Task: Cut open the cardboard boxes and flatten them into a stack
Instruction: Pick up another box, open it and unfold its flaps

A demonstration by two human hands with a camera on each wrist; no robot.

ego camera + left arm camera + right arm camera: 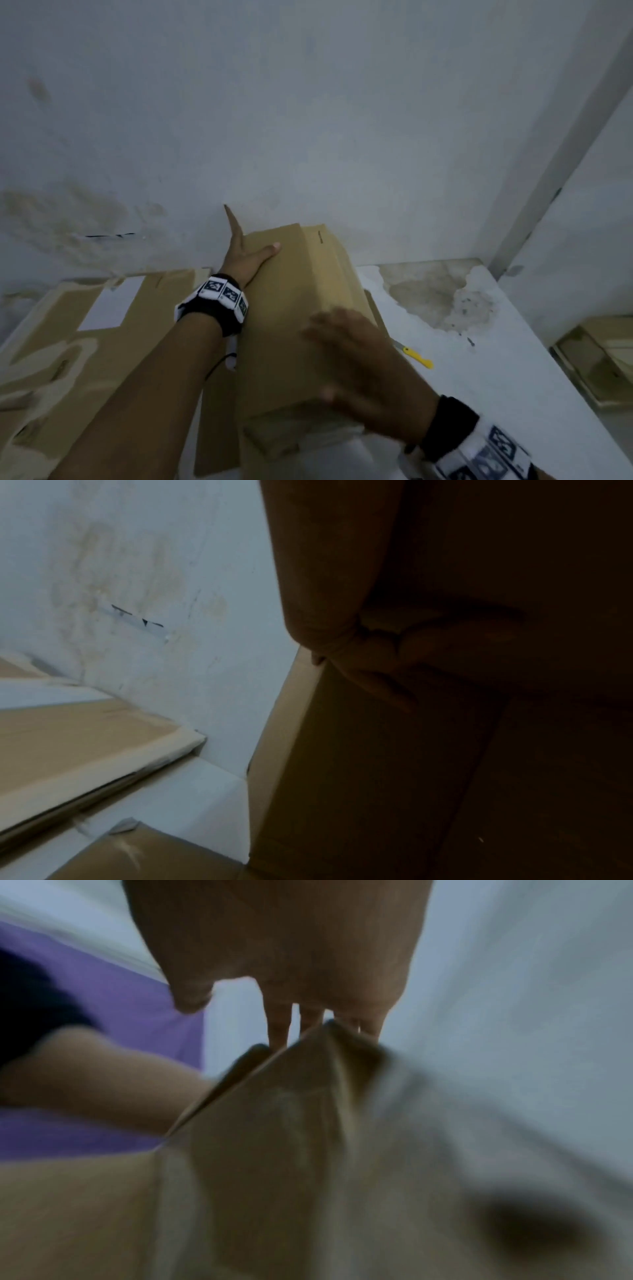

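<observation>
A long brown cardboard box (291, 308) lies on the white table (496, 359), its far end near the wall. My left hand (246, 260) lies against its far left top edge, with the thumb spread across the top face and one finger pointing straight toward the wall. In the left wrist view the left hand (342, 588) is dark against the box (342, 777). My right hand (352, 353), blurred, lies with spread fingers on the near part of the top. In the right wrist view the right hand's fingers (277, 1026) reach past a corner of the box (274, 1123).
Flattened cardboard (85, 342) covers the table's left side, also seen as the cardboard sheets (68, 737). A yellow utility knife (416, 356) lies on the table just right of the box. A stained white wall (308, 137) stands close behind. The table's edge runs along the right.
</observation>
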